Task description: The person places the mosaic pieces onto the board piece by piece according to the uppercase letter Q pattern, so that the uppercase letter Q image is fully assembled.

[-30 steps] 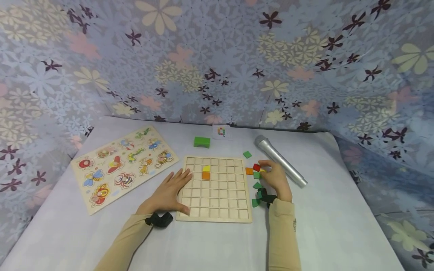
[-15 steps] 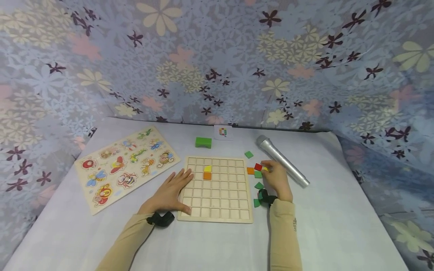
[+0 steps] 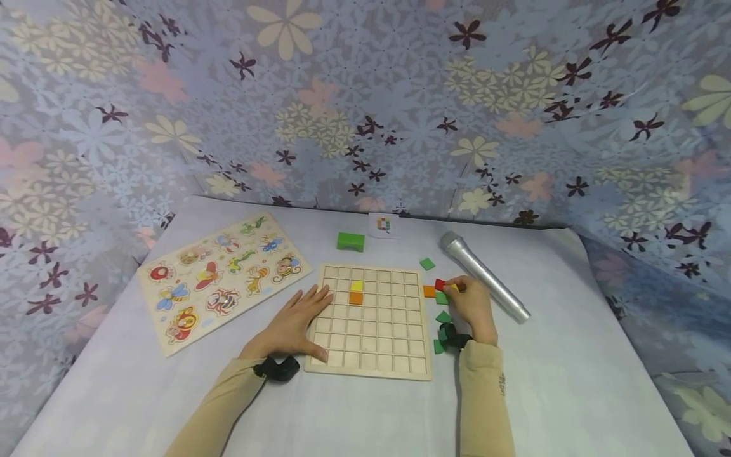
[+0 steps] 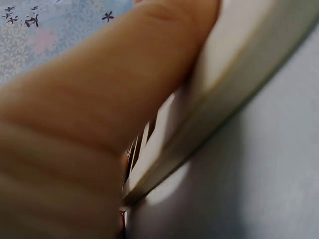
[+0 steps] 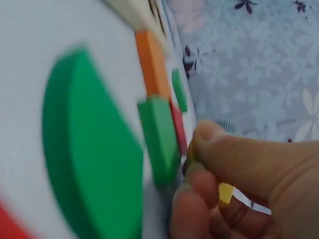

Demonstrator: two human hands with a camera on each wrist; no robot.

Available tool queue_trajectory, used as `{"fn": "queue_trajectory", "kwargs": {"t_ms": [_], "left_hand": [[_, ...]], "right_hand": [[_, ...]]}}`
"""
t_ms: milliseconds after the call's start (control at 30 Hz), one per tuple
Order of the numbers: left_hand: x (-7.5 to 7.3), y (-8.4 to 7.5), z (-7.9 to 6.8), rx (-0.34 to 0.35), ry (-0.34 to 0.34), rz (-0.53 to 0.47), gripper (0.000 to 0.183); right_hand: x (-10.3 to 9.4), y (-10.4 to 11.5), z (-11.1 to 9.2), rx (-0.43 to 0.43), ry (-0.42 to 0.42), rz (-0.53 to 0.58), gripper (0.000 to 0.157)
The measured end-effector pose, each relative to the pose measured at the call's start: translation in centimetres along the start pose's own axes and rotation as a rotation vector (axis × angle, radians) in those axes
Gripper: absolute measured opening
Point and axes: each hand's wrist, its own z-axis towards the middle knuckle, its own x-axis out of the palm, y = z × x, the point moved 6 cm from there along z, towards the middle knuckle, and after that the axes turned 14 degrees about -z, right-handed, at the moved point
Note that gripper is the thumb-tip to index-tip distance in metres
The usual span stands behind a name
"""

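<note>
Right of frame centre, my right hand point(image 3: 473, 306) pinches a small yellow piece point(image 5: 191, 154), its long axis hidden; the pale square wooden grid board point(image 3: 370, 328) lies leftward, my spread left hand point(image 3: 294, 324) across its left edge.

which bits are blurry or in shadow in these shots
Right wrist: the nearest green piece and the red shape at the lower-left corner are blurred; left wrist: the left hand is soft, and shadow darkens the tabletop beside the wooden board, with one bright patch; head: fairly even light, but the card's print is too small to make out clearly.
</note>
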Motion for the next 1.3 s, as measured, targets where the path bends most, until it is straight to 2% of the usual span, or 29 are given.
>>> {"fn": "queue_trajectory", "kwargs": {"t_ms": [167,300,467,633,767,1000,1200,1300], "left_hand": [[0.2,0.2,0.0,-0.015,0.002,0.0,0.122],[0.2,0.3,0.0,-0.007,-0.005,-0.004,0.122],[0.1,0.3,0.0,0.003,-0.01,-0.001,0.121],[0.1,0.3,0.1,-0.007,-0.003,-0.004,0.122],[0.1,0.4,0.0,-0.018,0.002,-0.018,0.122],[0.0,0.4,0.0,-0.017,-0.003,-0.018,0.122],[0.0,0.2,0.0,0.003,-0.01,-0.013,0.122],[0.0,0.1,-0.1,0.008,-0.008,-0.015,0.122]], "right_hand": [[0.6,1.3,0.1,0.009,0.015,0.175,0.025],[1.2,3.1,0.1,-0.023,0.031,0.205,0.026],[2.4,6.3,0.0,-0.171,0.035,0.16,0.029],[3.2,9.1,-0.2,-0.278,-0.023,0.1,0.021],[4.1,10.4,-0.1,-0.291,-0.011,0.062,0.009],[4.9,11.5,-0.3,-0.353,0.004,-0.013,0.022],[5.3,12.3,-1.0,-0.415,0.005,-0.038,0.013],[5.5,12.3,-1.1,-0.41,-0.002,-0.069,0.012]]}}
